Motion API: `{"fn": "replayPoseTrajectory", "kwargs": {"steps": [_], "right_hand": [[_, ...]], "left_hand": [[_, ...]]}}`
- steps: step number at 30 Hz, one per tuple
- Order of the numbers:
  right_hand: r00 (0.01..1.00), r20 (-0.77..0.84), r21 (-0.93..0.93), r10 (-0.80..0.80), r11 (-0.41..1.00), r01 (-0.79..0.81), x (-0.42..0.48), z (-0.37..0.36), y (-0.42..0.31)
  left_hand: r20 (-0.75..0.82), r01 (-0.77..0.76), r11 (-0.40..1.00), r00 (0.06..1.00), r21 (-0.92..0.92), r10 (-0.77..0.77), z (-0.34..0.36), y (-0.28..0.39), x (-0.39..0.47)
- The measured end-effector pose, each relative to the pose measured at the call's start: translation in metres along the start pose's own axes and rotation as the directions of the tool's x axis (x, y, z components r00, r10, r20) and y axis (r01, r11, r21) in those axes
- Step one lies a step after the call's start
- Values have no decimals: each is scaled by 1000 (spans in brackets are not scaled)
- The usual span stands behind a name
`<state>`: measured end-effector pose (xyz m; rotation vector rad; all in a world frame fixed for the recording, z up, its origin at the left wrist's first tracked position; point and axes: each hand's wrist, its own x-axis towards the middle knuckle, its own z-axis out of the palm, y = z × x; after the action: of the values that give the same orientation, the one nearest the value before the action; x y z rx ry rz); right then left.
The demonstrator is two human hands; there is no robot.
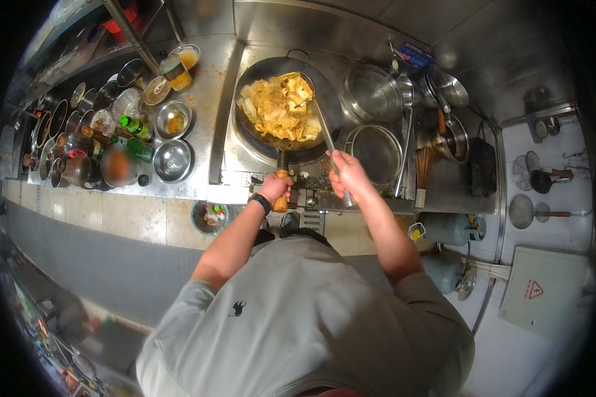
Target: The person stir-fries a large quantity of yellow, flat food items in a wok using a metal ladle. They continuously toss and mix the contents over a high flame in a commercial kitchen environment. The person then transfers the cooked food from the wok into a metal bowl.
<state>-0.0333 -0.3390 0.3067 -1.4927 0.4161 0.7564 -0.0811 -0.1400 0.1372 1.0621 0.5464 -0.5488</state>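
Observation:
A dark wok (330, 94) sits over the steel stove, tilted slightly, with cooked cabbage leaves (273, 109) heaped in its left and middle part. My left hand (274, 188), with a black band at the wrist, is closed around the wok's wooden handle (280, 202). In my right hand (346, 173) is the long metal handle (324, 124) of a cooking ladle or spatula. Its far end reaches into the wok at the right of the cabbage, where food hides its head.
Right of the wok stand steel pots (372, 92) and a round strainer or pan (376, 154). Steel bowls (172, 161), a green bottle (140, 149) and several seasoning containers crowd the left counter. Gas cylinders (449, 228) stand below right; a waste bin (208, 218) is on the floor.

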Motion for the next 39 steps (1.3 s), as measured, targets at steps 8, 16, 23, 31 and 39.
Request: {"fn": "replayPoseTrajectory", "kwargs": {"steps": [8,16,23,31,39], "right_hand": [[844,-348,-600,-409,788,134,38,-17,23],[961,177,505,211,819,-273,84,31,67],[928,347,584,137,742,-328,65,7,35],[1000,-1,33,22,999,-22,-7,10,-7],[865,-340,-646,-368,760,70,37,-6,29]], "left_hand": [[13,-14,1000,1000,-18,14,0,0,0],[-5,-22,1000,1000,4,22,1,1,-2],[27,-5,1000,1000,-30,6,-2,-2,3],[15,9,1000,1000,-27,-9,-3,-3,4],[19,13,999,1000,-49,-12,-1,1,0]]}}
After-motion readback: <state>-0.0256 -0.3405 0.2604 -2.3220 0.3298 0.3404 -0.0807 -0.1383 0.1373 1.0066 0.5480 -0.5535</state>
